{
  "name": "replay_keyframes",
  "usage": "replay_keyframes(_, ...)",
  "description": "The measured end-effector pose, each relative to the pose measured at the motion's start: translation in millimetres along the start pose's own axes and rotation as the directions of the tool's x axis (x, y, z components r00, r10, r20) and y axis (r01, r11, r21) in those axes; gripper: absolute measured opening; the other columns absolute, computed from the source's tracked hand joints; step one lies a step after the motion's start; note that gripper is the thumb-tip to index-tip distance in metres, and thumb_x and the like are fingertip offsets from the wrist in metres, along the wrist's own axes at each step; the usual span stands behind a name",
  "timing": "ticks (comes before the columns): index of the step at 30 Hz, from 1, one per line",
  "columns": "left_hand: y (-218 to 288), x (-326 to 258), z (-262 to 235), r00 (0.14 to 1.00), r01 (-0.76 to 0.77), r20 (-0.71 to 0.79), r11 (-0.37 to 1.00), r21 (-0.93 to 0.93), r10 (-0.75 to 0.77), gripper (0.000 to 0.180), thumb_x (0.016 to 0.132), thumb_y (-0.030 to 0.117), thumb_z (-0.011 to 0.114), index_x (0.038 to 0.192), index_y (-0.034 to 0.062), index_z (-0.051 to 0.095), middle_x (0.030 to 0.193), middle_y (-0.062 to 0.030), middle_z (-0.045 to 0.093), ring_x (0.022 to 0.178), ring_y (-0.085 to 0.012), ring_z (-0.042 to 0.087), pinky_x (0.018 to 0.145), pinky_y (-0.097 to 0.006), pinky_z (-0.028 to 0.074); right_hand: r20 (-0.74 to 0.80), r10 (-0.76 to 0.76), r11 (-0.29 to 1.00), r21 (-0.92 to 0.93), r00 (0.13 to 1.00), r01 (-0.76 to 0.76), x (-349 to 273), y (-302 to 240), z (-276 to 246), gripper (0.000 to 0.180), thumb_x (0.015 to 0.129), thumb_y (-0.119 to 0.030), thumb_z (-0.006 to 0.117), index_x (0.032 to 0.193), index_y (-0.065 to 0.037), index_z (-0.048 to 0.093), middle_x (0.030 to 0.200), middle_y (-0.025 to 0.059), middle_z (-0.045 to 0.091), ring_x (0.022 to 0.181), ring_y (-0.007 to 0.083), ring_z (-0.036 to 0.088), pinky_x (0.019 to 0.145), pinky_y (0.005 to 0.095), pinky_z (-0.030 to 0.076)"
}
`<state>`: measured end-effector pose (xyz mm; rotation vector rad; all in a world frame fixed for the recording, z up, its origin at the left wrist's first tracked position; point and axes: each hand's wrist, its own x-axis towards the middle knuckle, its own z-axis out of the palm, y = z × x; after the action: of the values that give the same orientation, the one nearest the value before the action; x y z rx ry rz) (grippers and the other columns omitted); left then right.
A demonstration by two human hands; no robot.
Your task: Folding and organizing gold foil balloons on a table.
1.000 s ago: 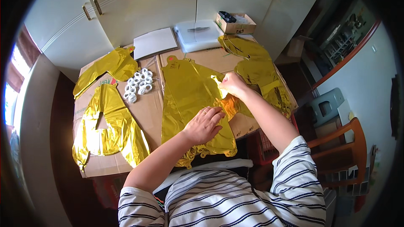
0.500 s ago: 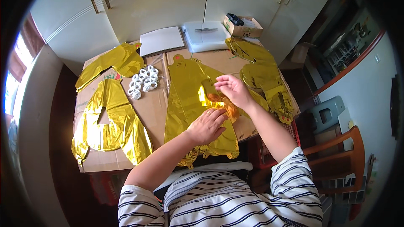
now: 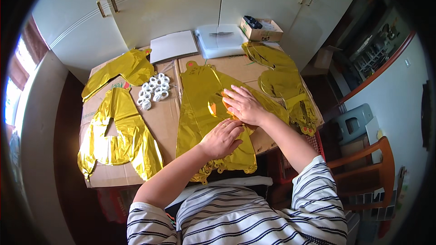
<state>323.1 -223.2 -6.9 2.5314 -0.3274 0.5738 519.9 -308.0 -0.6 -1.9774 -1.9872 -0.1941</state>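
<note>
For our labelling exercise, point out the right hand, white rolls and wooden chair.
Right hand (image 3: 245,108): head view, back of hand.
White rolls (image 3: 153,85): head view, a middle roll.
Wooden chair (image 3: 388,168): head view, backrest frame.

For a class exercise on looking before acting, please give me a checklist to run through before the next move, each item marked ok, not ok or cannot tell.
1. Left grip laid on the middle gold foil piece: ok, palm down.
2. Right grip on the foil, close to the left one: ok, fingers extended.
3. Foil's near edge smooth: not ok, it is crumpled.
4. Foil under the right palm free of folds: cannot tell, covered.
5. White rolls away from both hands: ok, clustered to the left.
6. A-shaped foil piece apart from the middle one: ok, cardboard shows between.
</note>
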Motion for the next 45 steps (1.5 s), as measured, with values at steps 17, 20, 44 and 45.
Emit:
replay_keyframes(17, 11, 3, -29, 0.959, 0.004, -0.280, 0.994, -0.113, -0.035, 0.021, 0.089, 0.006, 0.063, 0.109, 0.0015, 0.061, 0.112, -0.0162, 0.060, 0.108, -0.0354, 0.059, 0.094, -0.043, 0.047, 0.152, 0.065, 0.996, 0.055, 0.986, -0.074, -5, 9, 0, 0.048, 0.101, -0.043, 0.049, 0.145, -0.025, 0.052, 0.157, 0.0194, 0.033, 0.147, 0.0386, 0.026, 0.120, 0.0478, 0.023)
replay_keyframes(20, -1, 18, -43, 0.947, 0.109, -0.298, 0.993, -0.048, -0.118, 0.016, 0.089, 0.002, 0.060, 0.105, 0.0007, 0.063, 0.103, -0.0147, 0.063, 0.096, -0.0346, 0.060, 0.086, -0.042, 0.048, 0.130, 0.056, 0.996, 0.067, 0.990, -0.065, -8, 11, 3, 0.048, 0.101, -0.045, 0.050, 0.144, -0.026, 0.052, 0.154, 0.0199, 0.035, 0.146, 0.0398, 0.027, 0.119, 0.0490, 0.025)
replay_keyframes(44, -84, 35, -27, 0.993, 0.108, -0.083, 0.944, 0.310, -0.087, 0.030, 0.082, 0.011, 0.067, 0.112, 0.0091, 0.068, 0.109, -0.0080, 0.062, 0.104, -0.0297, 0.058, 0.090, -0.040, 0.049, -0.026, -0.010, 0.999, 0.038, 1.000, 0.011, -31, -1, -25, 0.024, 0.091, -0.028, 0.067, 0.108, -0.012, 0.072, 0.136, 0.0146, 0.056, 0.134, 0.0344, 0.046, 0.116, 0.0542, 0.029)
replay_keyframes(45, -84, 36, -28, 0.993, 0.111, -0.062, 0.943, 0.315, -0.096, 0.031, 0.082, 0.012, 0.067, 0.113, 0.0091, 0.068, 0.110, -0.0081, 0.062, 0.104, -0.0298, 0.058, 0.091, -0.040, 0.048, -0.019, -0.025, 0.999, 0.022, 1.000, 0.025, -31, -1, -26, 0.024, 0.091, -0.029, 0.066, 0.106, -0.012, 0.072, 0.136, 0.0155, 0.056, 0.134, 0.0351, 0.045, 0.116, 0.0555, 0.028)
